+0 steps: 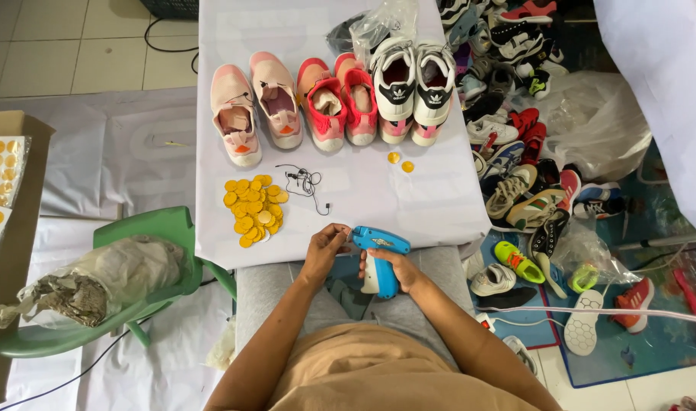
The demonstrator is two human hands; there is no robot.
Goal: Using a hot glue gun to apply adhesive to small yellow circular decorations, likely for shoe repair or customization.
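Note:
My right hand (400, 268) grips a blue and white tagging gun (378, 260) above my lap, at the near edge of a white-covered table (363, 194). My left hand (323, 251) pinches at the gun's tip with fingers closed; whether it holds anything small I cannot tell. A pile of round yellow tags (254, 209) lies just left of my hands. Black plastic fasteners (305, 183) lie beyond it. Farther back stand a pale pink pair of shoes (257, 110), a red-pink pair (337, 103) and a white and black pair (413, 87).
Two loose yellow tags (400, 162) lie below the white pair. A heap of mixed shoes (519, 164) covers the floor at right, with plastic bags. A green plastic chair (146, 262) at left holds a bag of paper scraps. A cardboard box (5, 198) holds sticker sheets.

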